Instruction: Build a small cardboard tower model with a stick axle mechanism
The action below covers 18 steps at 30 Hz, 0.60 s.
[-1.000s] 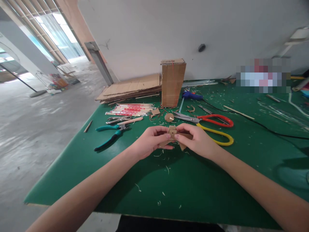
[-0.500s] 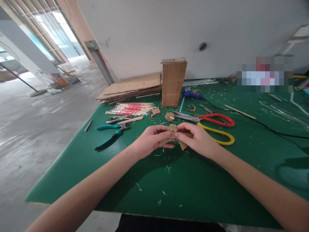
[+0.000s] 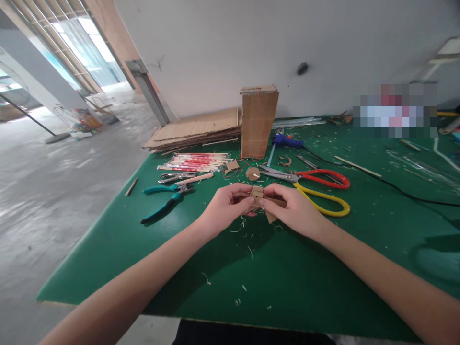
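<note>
Big green table (image 3: 201,297) under everything, and at the back, L side, there's a flat stack of cardboard sheets (image 3: 197,124). Tall cardboard block (image 3: 258,127) stands upright at the stack's R end. Next size down: scissors (image 3: 305,179), red & yellow handles spread, blades pointing L, lying just beyond the R hand (image 3: 296,208). Wrapped sticks (image 3: 194,162) sit in front of the stack, & nearer, teal-handled pliers (image 3: 170,196) lie w/ handles apart, to the L of the L hand (image 3: 226,208). Blue corded tool (image 3: 287,141) rests R of the block.

Now the action, center table: both hands pinch a small cardboard piece (image 3: 257,190) btwn them, thumbs pressed on its near side, fingers clamped around it, dark hole showing btwn the thumbtips. Just past it, a round cardboard disc (image 3: 251,173) w/ a pale stick poking out. Tiniest of all: curly shavings (image 3: 250,252) scattered in front.
</note>
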### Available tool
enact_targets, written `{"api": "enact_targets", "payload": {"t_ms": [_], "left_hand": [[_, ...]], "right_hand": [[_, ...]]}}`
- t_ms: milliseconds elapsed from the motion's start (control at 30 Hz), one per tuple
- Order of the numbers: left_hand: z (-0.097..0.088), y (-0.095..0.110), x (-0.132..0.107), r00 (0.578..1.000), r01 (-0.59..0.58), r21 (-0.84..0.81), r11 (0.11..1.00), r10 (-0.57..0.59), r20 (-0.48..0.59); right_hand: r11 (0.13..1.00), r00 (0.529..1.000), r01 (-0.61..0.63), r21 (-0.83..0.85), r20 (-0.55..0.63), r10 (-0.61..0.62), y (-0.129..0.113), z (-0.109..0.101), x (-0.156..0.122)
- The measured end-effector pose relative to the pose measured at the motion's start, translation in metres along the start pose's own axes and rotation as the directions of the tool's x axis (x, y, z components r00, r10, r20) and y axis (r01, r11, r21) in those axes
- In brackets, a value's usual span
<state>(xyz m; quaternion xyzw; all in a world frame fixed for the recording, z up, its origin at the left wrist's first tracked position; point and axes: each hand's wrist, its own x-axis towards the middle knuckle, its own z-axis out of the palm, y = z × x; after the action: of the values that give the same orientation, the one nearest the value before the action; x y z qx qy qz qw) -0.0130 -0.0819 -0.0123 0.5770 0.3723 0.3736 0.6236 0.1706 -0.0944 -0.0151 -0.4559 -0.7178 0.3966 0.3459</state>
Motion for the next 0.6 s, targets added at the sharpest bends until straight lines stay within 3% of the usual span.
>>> {"api": "enact_targets", "payload": {"t_ms": [333,600], "left_hand": [[0.0019,0.0019,-0.0018,0.999,0.035,-0.040,0.999,-0.035,0.012],[0.0002,0.0048,-0.0012,0.969,0.236,-0.206,0.950,-0.247,-0.029]], "right_hand": [[0.999,1.000,0.005,-0.032,-0.017,-0.006,0.0011,0.0002,0.0010],[0.996,0.996,-0.088,0.000,-0.015,0.088,0.0018,0.0021,0.0040]]}}
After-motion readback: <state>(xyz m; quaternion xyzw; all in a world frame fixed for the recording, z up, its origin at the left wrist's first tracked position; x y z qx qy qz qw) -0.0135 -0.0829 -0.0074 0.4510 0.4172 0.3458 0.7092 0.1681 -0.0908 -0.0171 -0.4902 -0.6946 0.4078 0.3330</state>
